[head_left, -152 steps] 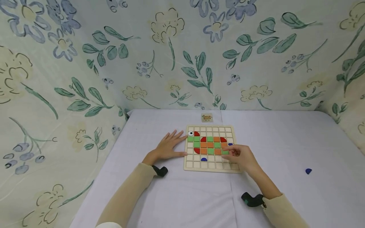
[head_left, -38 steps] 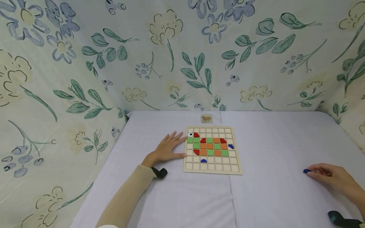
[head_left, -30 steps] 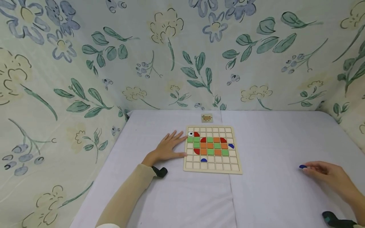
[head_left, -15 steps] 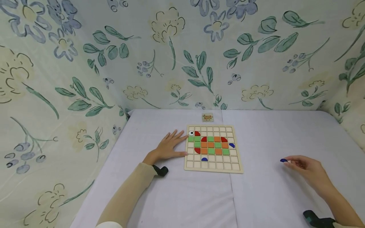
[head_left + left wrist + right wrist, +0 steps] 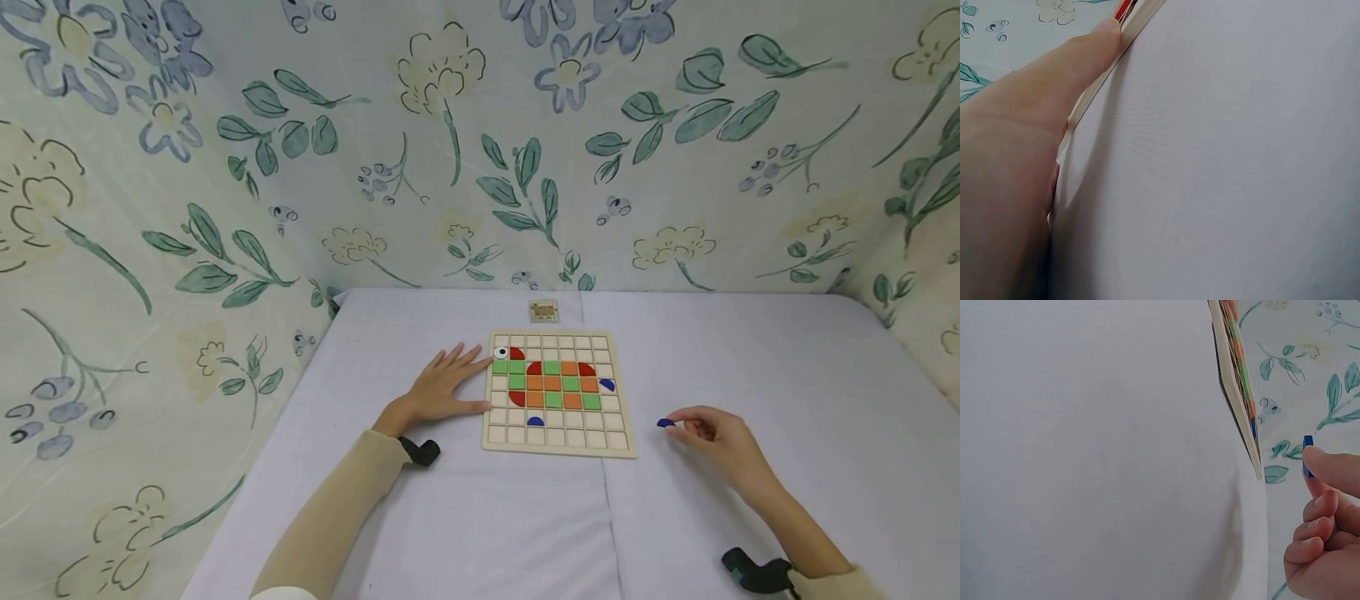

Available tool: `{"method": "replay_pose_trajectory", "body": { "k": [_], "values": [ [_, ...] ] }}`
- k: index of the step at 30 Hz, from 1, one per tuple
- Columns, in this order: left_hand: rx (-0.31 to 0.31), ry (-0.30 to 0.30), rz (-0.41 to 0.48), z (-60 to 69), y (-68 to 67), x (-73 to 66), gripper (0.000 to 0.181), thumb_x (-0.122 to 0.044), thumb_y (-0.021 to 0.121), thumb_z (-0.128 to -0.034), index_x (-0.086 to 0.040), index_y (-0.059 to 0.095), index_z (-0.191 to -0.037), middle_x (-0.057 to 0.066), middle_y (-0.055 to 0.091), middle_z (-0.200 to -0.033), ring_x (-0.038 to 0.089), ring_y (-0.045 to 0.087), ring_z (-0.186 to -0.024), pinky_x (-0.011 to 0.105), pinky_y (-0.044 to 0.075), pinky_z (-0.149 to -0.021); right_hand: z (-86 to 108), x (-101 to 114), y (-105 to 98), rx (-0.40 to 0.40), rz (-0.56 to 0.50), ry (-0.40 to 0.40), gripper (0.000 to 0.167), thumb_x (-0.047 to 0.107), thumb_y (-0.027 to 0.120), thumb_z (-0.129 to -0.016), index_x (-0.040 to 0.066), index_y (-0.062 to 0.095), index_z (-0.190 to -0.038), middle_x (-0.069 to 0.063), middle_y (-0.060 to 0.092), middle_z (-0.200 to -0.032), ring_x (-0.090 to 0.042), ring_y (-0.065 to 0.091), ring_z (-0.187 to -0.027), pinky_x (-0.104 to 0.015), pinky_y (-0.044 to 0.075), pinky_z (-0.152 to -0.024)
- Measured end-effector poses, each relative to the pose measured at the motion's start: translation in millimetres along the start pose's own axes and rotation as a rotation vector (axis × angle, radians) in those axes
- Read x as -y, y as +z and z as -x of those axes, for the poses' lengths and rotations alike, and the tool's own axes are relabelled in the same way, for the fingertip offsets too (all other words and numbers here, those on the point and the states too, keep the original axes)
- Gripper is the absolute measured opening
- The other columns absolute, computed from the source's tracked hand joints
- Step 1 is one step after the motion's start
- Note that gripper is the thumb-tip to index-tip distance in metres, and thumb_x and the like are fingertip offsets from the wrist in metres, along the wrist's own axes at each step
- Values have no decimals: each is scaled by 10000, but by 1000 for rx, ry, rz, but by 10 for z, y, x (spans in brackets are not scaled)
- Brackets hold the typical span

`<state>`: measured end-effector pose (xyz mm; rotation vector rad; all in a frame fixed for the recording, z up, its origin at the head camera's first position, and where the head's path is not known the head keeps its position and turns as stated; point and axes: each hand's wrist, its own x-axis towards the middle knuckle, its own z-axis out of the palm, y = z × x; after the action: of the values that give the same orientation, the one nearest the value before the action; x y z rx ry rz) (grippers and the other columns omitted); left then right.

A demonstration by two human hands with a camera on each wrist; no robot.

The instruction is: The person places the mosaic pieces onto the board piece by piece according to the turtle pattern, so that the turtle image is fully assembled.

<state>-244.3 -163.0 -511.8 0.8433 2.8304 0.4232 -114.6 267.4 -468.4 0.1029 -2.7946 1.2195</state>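
Observation:
A square wooden grid board lies on the white cloth, partly filled with green, orange and red pieces, an eye piece and two blue pieces. One blue semicircle sits in the lower left part; another blue piece is tilted in its cell near the right edge. My left hand is spread flat, with fingertips and thumb touching the board's left edge. To the right of the board, my right hand pinches a blue semicircular piece between thumb and index finger. The right wrist view shows this blue piece edge-on.
A small pattern card lies behind the board. White cloth covers the table, and a floral curtain hangs at the back and left side. Dark wrist cameras sit on both wrists.
My right hand left the board, picked up the blue semicircular piece from the cloth at far right, and has carried it left toward the board. My left hand has stayed in place.

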Motion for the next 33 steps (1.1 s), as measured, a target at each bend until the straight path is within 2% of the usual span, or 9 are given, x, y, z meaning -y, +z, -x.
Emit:
{"method": "replay_pose_trajectory", "body": {
  "k": [6,15,26,33],
  "values": [
    [-5,11,8,16,-17,-18,924,-799,501,-843,-341,224,-1597,-27,99,-1666,248,-22,-1525,493,-20,-1206,-74,191,240,34,-68,-19,160,73,747,-898,-41,718,-1007,-16,410,-689,-121,403,-647,-225,334,-499],
    [-5,9,13,6,-8,-6,935,-816,489,-835,-349,214,-1598,-26,94,-1667,248,-24,-1526,484,-31,-1205,-183,423,517,69,-142,-24,162,102,754,-897,-24,721,-995,0,378,-673,-137,395,-650,-231,309,-516],
    [-4,4,9,12,-15,-14,939,-815,488,-835,-344,213,-1599,-26,95,-1667,254,-19,-1526,488,-27,-1205,-261,555,745,109,-191,-6,140,97,760,-891,-13,725,-970,-4,374,-658,-168,395,-652,-246,293,-521],
    [-15,13,16,10,-16,-20,934,-806,497,-838,-333,231,-1598,-12,115,-1667,264,-9,-1526,505,-15,-1205,-294,584,822,112,-170,-5,108,64,760,-884,-6,732,-961,7,367,-646,-160,381,-643,-248,284,-528]
  ]
}}
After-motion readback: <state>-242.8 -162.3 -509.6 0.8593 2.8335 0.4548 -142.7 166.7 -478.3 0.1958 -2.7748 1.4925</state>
